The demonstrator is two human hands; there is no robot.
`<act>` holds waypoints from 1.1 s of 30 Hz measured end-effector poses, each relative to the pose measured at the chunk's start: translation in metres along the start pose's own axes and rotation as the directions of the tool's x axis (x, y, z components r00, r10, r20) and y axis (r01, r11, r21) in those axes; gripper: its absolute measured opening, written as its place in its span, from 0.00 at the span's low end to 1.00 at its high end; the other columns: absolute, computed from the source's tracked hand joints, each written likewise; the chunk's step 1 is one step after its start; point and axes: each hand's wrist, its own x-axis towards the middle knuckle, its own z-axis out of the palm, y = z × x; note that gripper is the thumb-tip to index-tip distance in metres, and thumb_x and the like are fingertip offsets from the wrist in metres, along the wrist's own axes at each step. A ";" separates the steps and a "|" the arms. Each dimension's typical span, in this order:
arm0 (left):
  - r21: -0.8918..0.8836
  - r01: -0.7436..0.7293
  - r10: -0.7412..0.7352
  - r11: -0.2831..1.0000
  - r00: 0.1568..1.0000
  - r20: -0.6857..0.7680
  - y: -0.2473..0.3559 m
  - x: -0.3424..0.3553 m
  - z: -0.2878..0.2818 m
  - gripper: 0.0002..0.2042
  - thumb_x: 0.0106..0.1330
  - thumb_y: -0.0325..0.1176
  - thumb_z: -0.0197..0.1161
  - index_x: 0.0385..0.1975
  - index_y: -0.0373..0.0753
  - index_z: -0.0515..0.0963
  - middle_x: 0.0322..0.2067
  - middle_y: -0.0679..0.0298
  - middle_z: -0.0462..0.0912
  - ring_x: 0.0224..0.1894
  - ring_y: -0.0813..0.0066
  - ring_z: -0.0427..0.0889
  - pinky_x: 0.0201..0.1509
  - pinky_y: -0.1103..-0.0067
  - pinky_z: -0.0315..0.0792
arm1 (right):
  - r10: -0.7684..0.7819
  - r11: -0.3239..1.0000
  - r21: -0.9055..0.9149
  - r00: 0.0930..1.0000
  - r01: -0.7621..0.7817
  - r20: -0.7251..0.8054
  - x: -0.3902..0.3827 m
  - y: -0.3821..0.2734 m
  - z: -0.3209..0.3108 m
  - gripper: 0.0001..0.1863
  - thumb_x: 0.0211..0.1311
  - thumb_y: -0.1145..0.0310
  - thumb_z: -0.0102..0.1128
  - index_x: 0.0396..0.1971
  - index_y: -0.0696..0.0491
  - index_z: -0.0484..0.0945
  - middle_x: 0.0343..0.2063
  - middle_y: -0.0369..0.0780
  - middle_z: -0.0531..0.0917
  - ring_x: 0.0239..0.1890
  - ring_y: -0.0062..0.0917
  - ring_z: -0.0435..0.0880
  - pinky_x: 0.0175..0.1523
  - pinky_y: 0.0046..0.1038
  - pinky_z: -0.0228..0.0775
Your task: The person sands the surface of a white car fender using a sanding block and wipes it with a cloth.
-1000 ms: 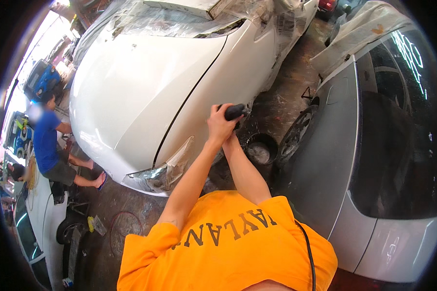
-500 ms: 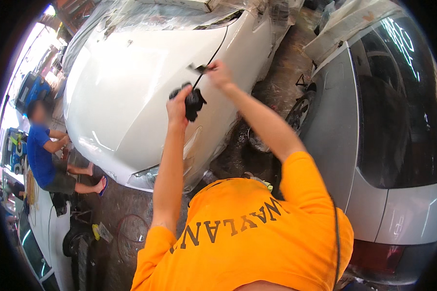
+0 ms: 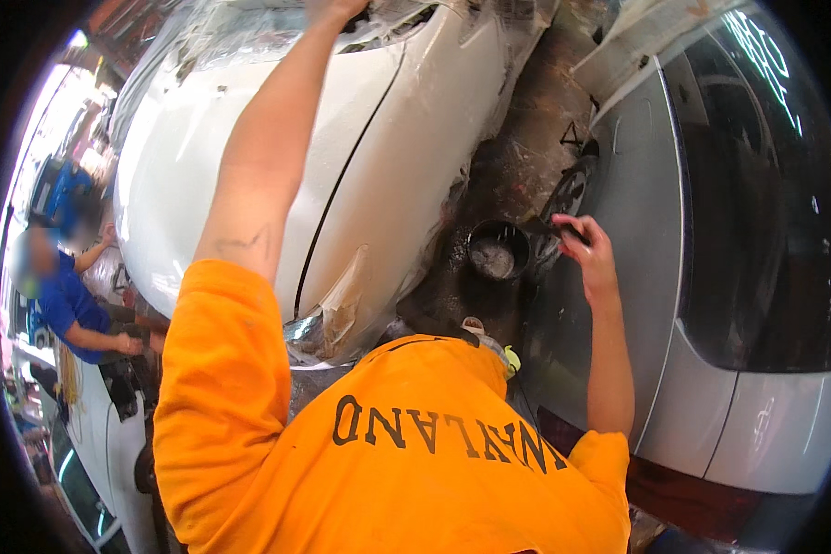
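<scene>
My left arm stretches over the white car hood [image 3: 258,203] to its far end by the windshield. There my left hand [image 3: 335,9] is cut off by the upper edge of the picture, and its fingers are hidden. A bit of something black [image 3: 356,18] shows beside it. On the right, my right hand [image 3: 596,257] is raised by the silver car, closed on a dark flat piece [image 3: 576,232] pinched between thumb and fingers. A dark round bucket [image 3: 498,250] with cloudy, light-coloured contents stands on the floor to the left of that hand.
Plastic sheeting [image 3: 249,44] covers the windshield area. The silver car [image 3: 609,203] stands close on my right, leaving a narrow wet floor strip. A person in a blue shirt [image 3: 72,295] is at the white car's front left. Masking covers the headlight [image 3: 307,334].
My left hand went from mid-hood, holding a crumpled black thing, up to the windshield end. My right hand left the hood and moved right, near the bucket. The person in blue shifted lower.
</scene>
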 end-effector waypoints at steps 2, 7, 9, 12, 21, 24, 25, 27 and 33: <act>0.230 -0.102 0.175 0.968 0.930 -0.322 -0.046 -0.014 0.038 0.34 0.53 0.63 0.68 0.49 0.40 0.80 0.51 0.49 0.82 0.58 0.51 0.77 0.58 0.61 0.73 | 0.103 0.995 0.017 0.986 -0.102 -0.128 -0.036 0.020 -0.014 0.11 0.68 0.72 0.58 0.28 0.47 0.66 0.51 0.38 0.83 0.43 0.14 0.76 0.47 0.22 0.72; 0.258 -0.065 0.070 0.964 0.997 -0.010 -0.190 -0.087 0.099 0.33 0.54 0.61 0.71 0.49 0.41 0.75 0.51 0.48 0.77 0.59 0.49 0.73 0.60 0.58 0.71 | 0.339 0.930 0.241 0.902 -0.278 -0.267 -0.137 0.069 -0.005 0.09 0.66 0.71 0.62 0.31 0.48 0.69 0.41 0.33 0.80 0.38 0.18 0.77 0.43 0.24 0.76; 0.217 -0.031 0.034 0.976 0.999 -0.011 -0.220 -0.142 0.116 0.29 0.56 0.57 0.71 0.49 0.44 0.75 0.58 0.49 0.72 0.61 0.47 0.73 0.60 0.58 0.72 | 0.436 0.878 0.357 0.838 -0.317 -0.328 -0.175 0.069 0.028 0.08 0.65 0.70 0.64 0.33 0.48 0.71 0.38 0.33 0.80 0.36 0.19 0.79 0.41 0.25 0.77; 0.265 0.145 -0.154 0.953 0.988 0.016 -0.214 -0.178 0.097 0.35 0.59 0.67 0.63 0.63 0.56 0.69 0.68 0.45 0.64 0.60 0.42 0.76 0.60 0.56 0.73 | 0.433 0.880 0.402 0.773 -0.252 -0.464 -0.201 0.103 0.057 0.09 0.63 0.74 0.66 0.30 0.50 0.72 0.38 0.33 0.79 0.40 0.16 0.79 0.40 0.25 0.80; 0.252 0.273 -0.321 0.928 0.932 0.171 -0.230 -0.228 0.029 0.52 0.52 0.74 0.63 0.77 0.64 0.49 0.71 0.35 0.54 0.67 0.38 0.68 0.65 0.54 0.68 | -0.068 0.995 0.068 0.989 0.078 -0.131 -0.125 0.064 0.132 0.15 0.62 0.81 0.63 0.28 0.53 0.63 0.46 0.40 0.79 0.45 0.18 0.78 0.51 0.22 0.71; 0.387 0.267 -0.298 0.882 0.954 0.021 -0.193 -0.267 0.037 0.53 0.51 0.70 0.68 0.77 0.61 0.50 0.71 0.35 0.51 0.72 0.37 0.56 0.68 0.51 0.64 | -0.121 0.992 -0.016 0.992 0.122 0.029 -0.128 0.063 0.127 0.16 0.60 0.85 0.62 0.29 0.53 0.63 0.47 0.40 0.79 0.48 0.20 0.79 0.51 0.22 0.71; 0.469 0.291 -0.297 0.834 0.953 -0.064 -0.170 -0.274 0.036 0.54 0.50 0.68 0.69 0.77 0.60 0.50 0.72 0.35 0.51 0.74 0.36 0.52 0.69 0.50 0.62 | -0.111 0.991 -0.068 0.991 0.115 0.071 -0.130 0.059 0.127 0.15 0.60 0.85 0.62 0.29 0.53 0.64 0.46 0.40 0.79 0.48 0.20 0.79 0.51 0.22 0.72; 0.187 0.010 0.024 0.982 0.984 -0.178 -0.124 -0.277 0.033 0.53 0.50 0.65 0.71 0.75 0.46 0.55 0.71 0.38 0.55 0.72 0.37 0.55 0.69 0.51 0.61 | -0.079 0.984 -0.150 0.988 0.098 0.130 -0.127 0.058 0.124 0.15 0.60 0.85 0.62 0.29 0.53 0.65 0.47 0.41 0.79 0.48 0.21 0.80 0.52 0.23 0.72; -0.828 -0.506 0.912 -0.242 0.172 -0.371 0.209 -0.397 -0.090 0.23 0.62 0.45 0.68 0.54 0.38 0.79 0.50 0.51 0.83 0.56 0.53 0.80 0.60 0.63 0.73 | -0.195 0.973 -0.092 0.967 0.212 0.161 -0.054 0.118 0.089 0.15 0.58 0.85 0.64 0.29 0.54 0.66 0.52 0.43 0.78 0.52 0.25 0.80 0.57 0.28 0.73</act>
